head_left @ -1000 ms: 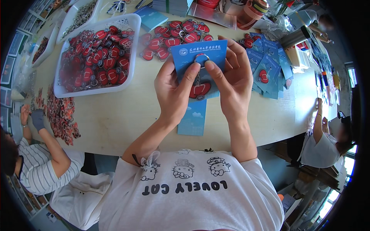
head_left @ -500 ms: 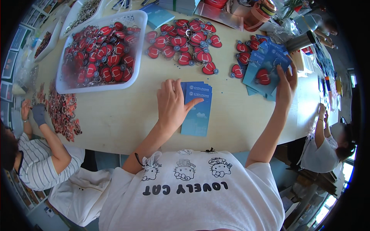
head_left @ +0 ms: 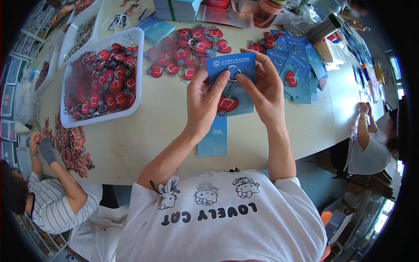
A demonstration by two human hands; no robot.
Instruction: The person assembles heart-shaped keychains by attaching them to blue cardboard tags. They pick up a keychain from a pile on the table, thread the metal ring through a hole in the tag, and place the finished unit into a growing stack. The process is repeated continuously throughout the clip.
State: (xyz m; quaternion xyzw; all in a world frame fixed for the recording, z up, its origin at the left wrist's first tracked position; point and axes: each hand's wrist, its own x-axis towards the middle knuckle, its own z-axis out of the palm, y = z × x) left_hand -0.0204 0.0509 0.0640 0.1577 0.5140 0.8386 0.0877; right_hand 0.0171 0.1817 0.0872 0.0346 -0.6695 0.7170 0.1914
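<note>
Both hands hold up a blue card (head_left: 244, 101) above the table. My left hand (head_left: 201, 102) grips its left side, thumb at the metal ring of a red keychain (head_left: 228, 104). My right hand (head_left: 267, 94) is closed on the right side, its thumb also pressed by the ring. The keychain hangs by a short chain over the card's front. Below the hands lie more blue cards (head_left: 212, 142), partly hidden by the held one. To the right, blue cards with keychains on them (head_left: 298, 76) overlap in a spread pile.
A white bin (head_left: 139, 74) of red keychains stands at the left, with a loose heap of red keychains (head_left: 181, 54) beside it. Behind are a box of metal rings (head_left: 83, 37) and a metal flask (head_left: 324, 29). Co-workers (head_left: 61, 192) sit at both sides.
My left hand has left the cards on the table and my right hand the pile at the right. They have come together, now holding a card with a keychain between them.
</note>
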